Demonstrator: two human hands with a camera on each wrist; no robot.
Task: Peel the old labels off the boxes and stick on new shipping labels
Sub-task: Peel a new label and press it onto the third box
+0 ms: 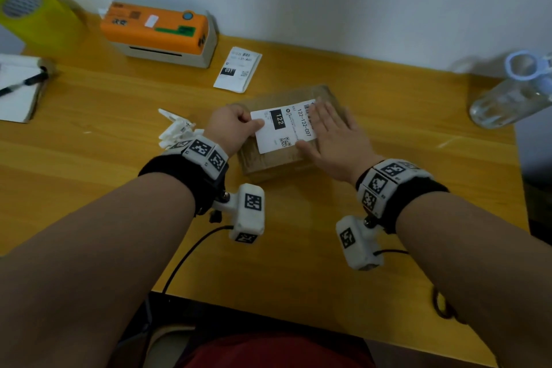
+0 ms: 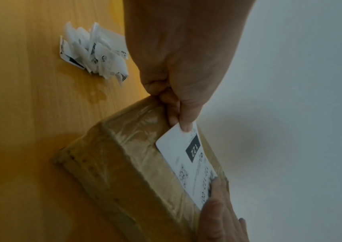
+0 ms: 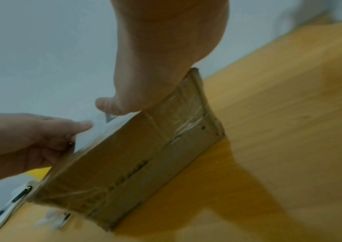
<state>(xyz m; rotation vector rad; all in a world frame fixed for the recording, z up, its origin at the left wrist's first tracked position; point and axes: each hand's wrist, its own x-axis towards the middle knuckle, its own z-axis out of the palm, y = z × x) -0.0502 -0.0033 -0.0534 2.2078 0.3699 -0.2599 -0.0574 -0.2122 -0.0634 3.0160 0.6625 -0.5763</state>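
I see the desk (image 1: pixel 119 116) filling most of the head view, its yellow wood top running to the wall at the far edge. On it, largest first: my two forearms with marker bands at the wrists, then the label printer (image 1: pixel 161 31) with its orange top near the far edge toward the left, the yellow tape roll (image 1: pixel 35 13) at the far left corner, a clear water bottle (image 1: pixel 507 95) lying at the right edge, and a notepad with a pen (image 1: pixel 18 92) at the left edge.

The cardboard box (image 1: pixel 268 158) lies flat about mid-desk, wrapped in clear tape; the wrist views show its taped side walls and seam, which the head view barely gives. On its top face lies the new shipping label (image 1: pixel 283 125), printed "122". My right hand (image 1: pixel 334 134) is spread flat, fingers straight, pressing the label's right part down onto the box. My left hand (image 1: pixel 236 125) pinches the label's left end between thumb and forefinger; the left wrist view shows that end lifted a little off the box top, which I cannot make out from the head view. The right wrist view shows the label only as a pale strip along the box's top edge.

A second printed label (image 1: pixel 237 69) lies loose between the printer and the box. A crumpled heap of peeled label scraps (image 2: pixel 95 52) lies just left of my left hand, sharp in the left wrist view, half hidden by the wristband from above.
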